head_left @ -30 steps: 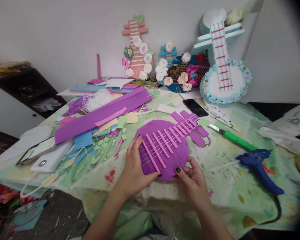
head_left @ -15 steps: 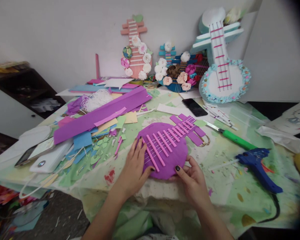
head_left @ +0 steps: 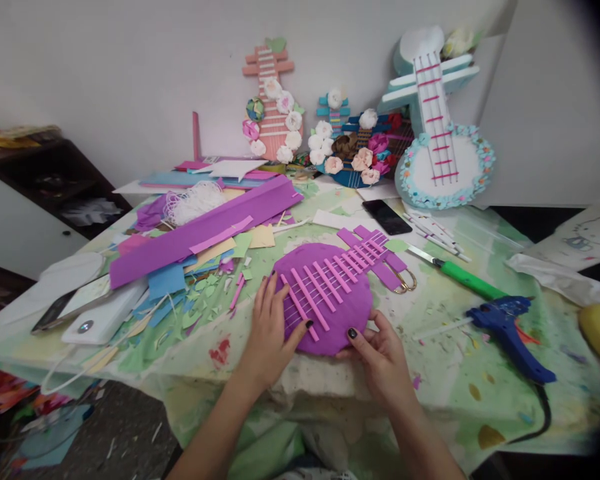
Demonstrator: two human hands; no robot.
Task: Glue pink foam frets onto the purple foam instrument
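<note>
A purple paper-covered toy guitar [head_left: 350, 313] lies at the table's front edge, its neck pointing to the upper right. Pink strips cross its thin white strings, and gold rings hang beside the neck. My left hand [head_left: 269, 333] rests on the left rim of the round body, fingers stretched out and apart, thumb near the lowest pink strip. With the thumb on top and fingers partly hidden under the rim, my right hand [head_left: 387, 357] grips the lower right edge.
At right lie a blue glue gun [head_left: 513, 333], a green-handled cutter knife [head_left: 470, 280] and a black phone [head_left: 387, 217]. A purple paper sheet [head_left: 195, 233] and many scraps cover the left. Decorated guitars [head_left: 443, 147] lean against the wall.
My left thumb has moved slightly up across the guitar's face, away from its lower edge. My right hand keeps its grip. The whole view has shifted a little.
</note>
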